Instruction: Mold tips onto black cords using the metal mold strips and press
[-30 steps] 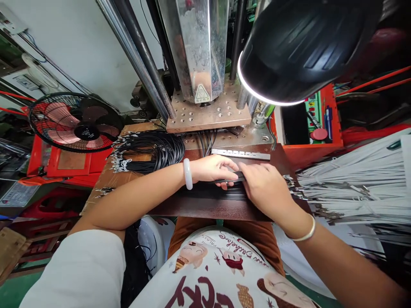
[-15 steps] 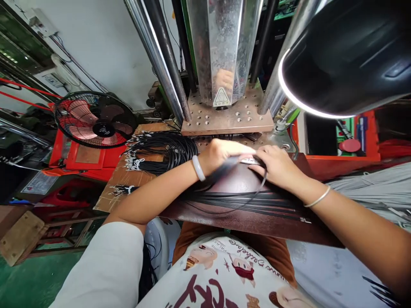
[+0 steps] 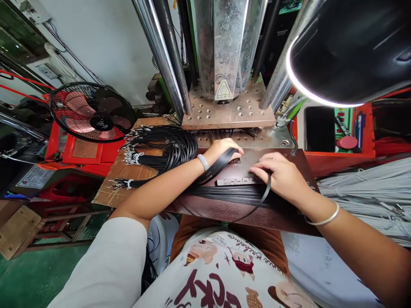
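1. Workshop bench: brown work plate (image 3: 224,211) is sitting in front of a vertical press with a perforated platen (image 3: 228,113) and steel columns (image 3: 160,55).
2. Left hand (image 3: 221,149) is lying at the far edge of the plate, fingers curled down onto the plate; a band of flat black cables (image 3: 216,167) is running under its palm toward the near left. Whether it is pinching the band, cannot tell.
3. Right hand (image 3: 279,175) is resting palm down to the right, fingertips closing on a single black cable (image 3: 267,194) that is looping out under the hand and curving toward the near edge.
4. Hands are working apart, with a slim metal fixture bar (image 3: 236,182) lying on the plate between them, just beside the right fingertips.
5. More black strands (image 3: 231,194) are lying across the plate nearer the body.
6. Coiled bundle of black cables (image 3: 163,147) is sitting at far left on cardboard.
7. Red-bladed fan (image 3: 91,113) is standing farther left.
8. Black lamp shade (image 3: 349,47) is hanging at upper right.
9. Pale grey cables (image 3: 366,184) are piling up at right.
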Demonstrator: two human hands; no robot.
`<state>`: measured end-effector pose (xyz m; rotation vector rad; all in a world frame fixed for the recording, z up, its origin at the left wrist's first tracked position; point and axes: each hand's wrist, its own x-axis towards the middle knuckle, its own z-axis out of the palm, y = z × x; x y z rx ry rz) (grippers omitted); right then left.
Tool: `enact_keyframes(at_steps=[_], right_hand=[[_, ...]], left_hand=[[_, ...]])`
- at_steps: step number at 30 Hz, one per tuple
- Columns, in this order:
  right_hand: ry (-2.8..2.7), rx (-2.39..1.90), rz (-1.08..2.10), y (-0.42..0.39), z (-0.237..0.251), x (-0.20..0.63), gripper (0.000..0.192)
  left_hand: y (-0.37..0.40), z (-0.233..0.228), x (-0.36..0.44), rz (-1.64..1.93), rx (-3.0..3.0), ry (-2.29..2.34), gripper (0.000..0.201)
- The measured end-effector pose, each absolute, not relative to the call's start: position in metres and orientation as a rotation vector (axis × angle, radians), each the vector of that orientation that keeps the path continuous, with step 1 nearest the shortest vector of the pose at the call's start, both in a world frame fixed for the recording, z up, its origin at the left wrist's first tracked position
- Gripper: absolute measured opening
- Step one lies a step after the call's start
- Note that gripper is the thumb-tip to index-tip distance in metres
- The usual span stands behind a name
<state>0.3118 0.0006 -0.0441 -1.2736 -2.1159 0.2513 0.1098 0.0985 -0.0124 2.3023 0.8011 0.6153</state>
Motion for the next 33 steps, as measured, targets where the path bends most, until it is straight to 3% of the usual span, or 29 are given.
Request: enact_keyframes(at_steps=[7, 12, 18, 26, 33], right_hand=[[-1.921, -1.271, 0.653, 0.017, -0.043, 0.305, 0.02], [-1.996, -1.388, 0.313, -0.004, -0.045, 0.316, 0.016], [-2.115, -1.131, 0.263, -0.026, -0.041, 0.322, 0.01], [-2.351, -1.182, -0.045, -0.03, -0.04, 0.317, 0.017], [-2.397, -1.209, -0.037, -0.029, -0.036, 0.319, 0.018]], left_hand=[[0.086, -0.015, 0.112, 0.667, 2.001, 0.725, 0.017], [0.067, -0.033, 0.104, 0.85, 2.266, 0.824, 0.015], [0.032, -0.031, 0.099, 0.849, 2.297, 0.745, 0.032], [0.015, -0.036, 0.107, 0.655, 2.445, 0.854, 0.027], [0.009, -0.024, 0.115, 0.613, 2.878, 0.873, 0.028]])
